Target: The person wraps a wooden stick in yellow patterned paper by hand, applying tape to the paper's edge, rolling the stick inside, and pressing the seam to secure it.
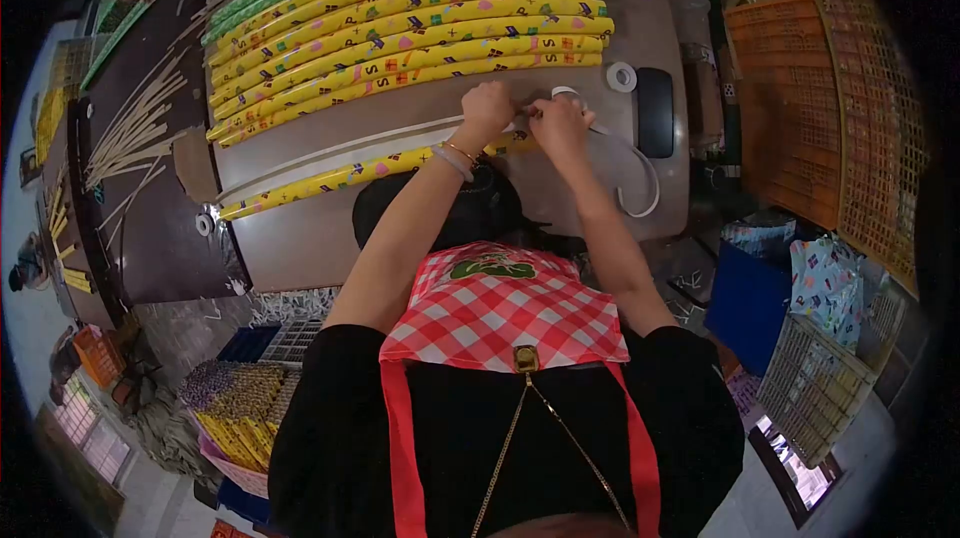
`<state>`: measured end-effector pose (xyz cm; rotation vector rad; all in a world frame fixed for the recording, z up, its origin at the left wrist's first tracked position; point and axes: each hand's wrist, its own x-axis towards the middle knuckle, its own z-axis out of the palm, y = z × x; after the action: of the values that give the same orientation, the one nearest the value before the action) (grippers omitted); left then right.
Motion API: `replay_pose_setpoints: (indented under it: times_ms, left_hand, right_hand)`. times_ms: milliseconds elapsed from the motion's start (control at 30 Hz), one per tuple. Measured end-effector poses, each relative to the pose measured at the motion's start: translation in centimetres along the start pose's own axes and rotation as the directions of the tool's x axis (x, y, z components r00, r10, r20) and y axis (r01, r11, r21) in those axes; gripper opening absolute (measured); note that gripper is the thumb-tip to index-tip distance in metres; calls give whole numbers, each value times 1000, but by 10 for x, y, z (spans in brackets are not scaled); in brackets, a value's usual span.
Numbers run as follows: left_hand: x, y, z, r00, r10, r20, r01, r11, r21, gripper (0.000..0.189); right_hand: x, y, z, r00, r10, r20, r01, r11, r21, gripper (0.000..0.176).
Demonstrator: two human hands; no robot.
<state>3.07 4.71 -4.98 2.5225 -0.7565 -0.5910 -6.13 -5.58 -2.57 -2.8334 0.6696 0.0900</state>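
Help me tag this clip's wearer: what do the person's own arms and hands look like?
Both arms are bare below short black sleeves. The left wrist carries a thin gold bangle and a pale band. The left hand and right hand wear no gloves.

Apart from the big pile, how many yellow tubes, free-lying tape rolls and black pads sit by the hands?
Yellow tube: 1
Free-lying white tape roll: 1
Black pad: 1
Total: 3
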Motion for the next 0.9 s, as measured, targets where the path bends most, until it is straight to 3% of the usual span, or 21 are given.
replay_pose_setpoints:
  times_ms: [433, 633, 700, 833, 900]
  left_hand:
    - [1, 3, 1, 1000, -10, -19, 11, 1000, 23, 11]
    - [-1, 0, -2, 1000, 11, -19, -11, 1000, 10, 14]
    - [-2, 0, 0, 998, 48, -42, -49, 999, -16, 17]
    - [-6, 2, -3, 999, 19, -50, -19, 1000, -13, 16]
    - [-8, 4, -7, 998, 31, -56, -33, 999, -22, 14]
  right_hand:
    - [3, 6, -4, 995, 61, 76, -65, 996, 61, 11]
    - [2, 4, -20, 954, 134, 268, -145, 989, 24, 16]
    - [-6, 12, -17, 997, 42, 67, -47, 996, 77, 23]
    - [-6, 23, -23, 999, -17, -34, 18, 1000, 20, 26]
    - [-1, 31, -19, 997, -16, -69, 9, 996, -93, 25]
